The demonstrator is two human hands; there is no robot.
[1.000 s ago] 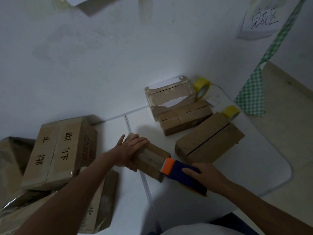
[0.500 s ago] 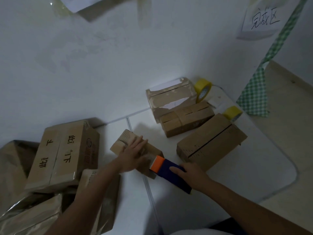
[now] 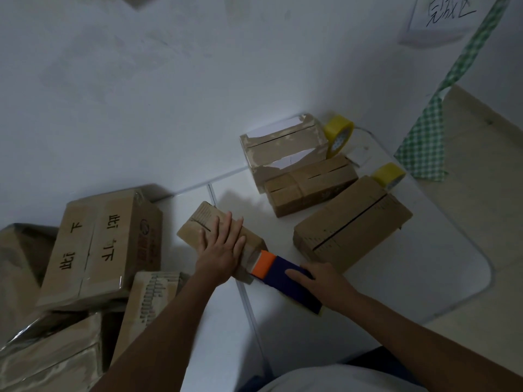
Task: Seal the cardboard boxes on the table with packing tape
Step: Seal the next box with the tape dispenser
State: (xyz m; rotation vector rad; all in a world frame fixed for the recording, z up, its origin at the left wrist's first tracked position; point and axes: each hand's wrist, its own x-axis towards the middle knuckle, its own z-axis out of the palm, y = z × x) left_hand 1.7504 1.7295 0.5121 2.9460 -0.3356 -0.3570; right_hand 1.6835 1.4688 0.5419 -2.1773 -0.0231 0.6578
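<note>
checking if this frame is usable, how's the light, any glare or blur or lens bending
Head view: dim, bluish light; the small box throws a soft shadow toward the wall; mild glare on the plastic wrap at lower left; the table edge bows from the wide lens; the hands look fairly sharp.

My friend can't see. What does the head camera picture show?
A person's left hand presses flat on a small cardboard box while the right hand holds a blue-and-orange tape dispenser against its end. More boxes and two yellow tape rolls sit behind.
</note>
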